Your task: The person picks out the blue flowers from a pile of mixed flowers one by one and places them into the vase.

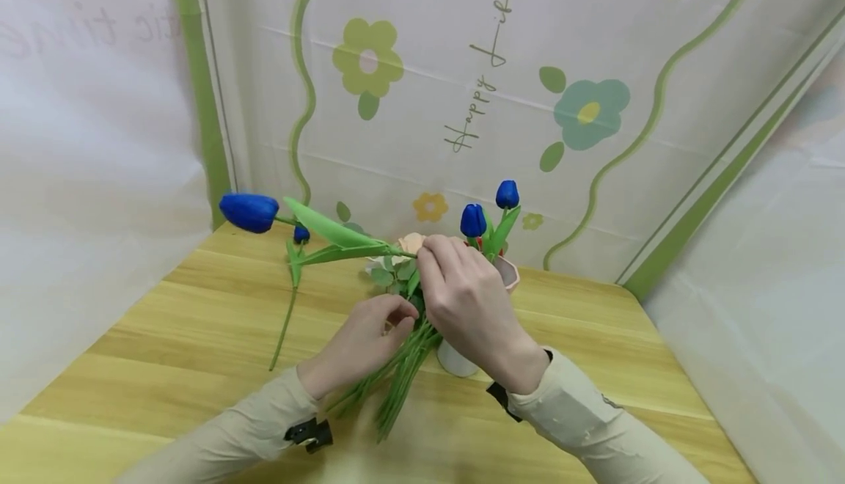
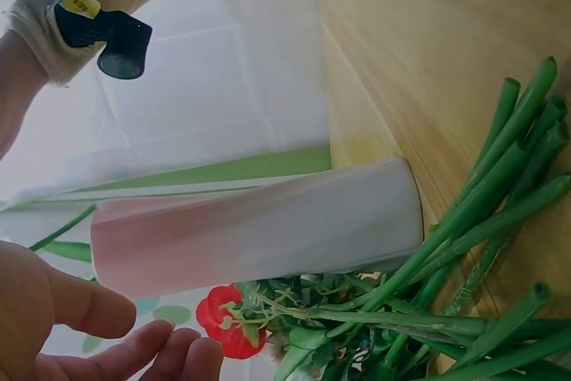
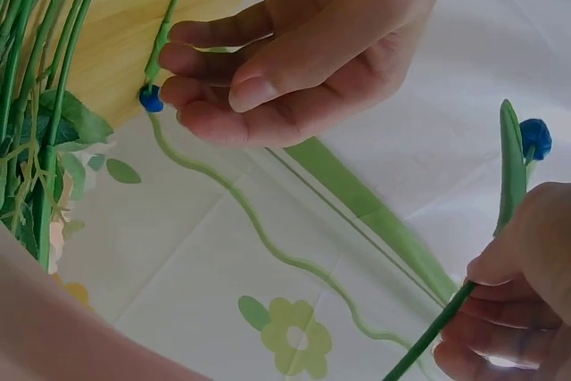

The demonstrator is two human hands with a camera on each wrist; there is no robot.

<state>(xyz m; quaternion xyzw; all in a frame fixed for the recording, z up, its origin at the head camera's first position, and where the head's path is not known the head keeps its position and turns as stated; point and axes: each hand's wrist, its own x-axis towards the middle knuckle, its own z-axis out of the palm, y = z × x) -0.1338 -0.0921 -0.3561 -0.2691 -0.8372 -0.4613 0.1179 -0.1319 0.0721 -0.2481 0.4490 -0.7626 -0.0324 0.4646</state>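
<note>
My right hand [image 1: 467, 301] pinches the stem of a blue artificial tulip [image 1: 249, 213] above the table, its bud pointing left and its green leaves spread along the stem. Empty and with relaxed, slightly bent fingers, my left hand [image 1: 363, 339] hovers beside a bundle of green flower stems [image 1: 404, 387]. Behind the right hand stands an upright vase [image 2: 259, 227], pink at the top and white below, partly hidden in the head view. Two blue tulips [image 1: 473, 221] rise from it.
Another blue tulip [image 1: 285, 323] lies on the wooden table [image 1: 218, 337] at the left. The bundle's stems point toward me, with a red flower [image 2: 230, 323] and pale blooms at its far end. A printed curtain [image 1: 422, 103] closes off the back.
</note>
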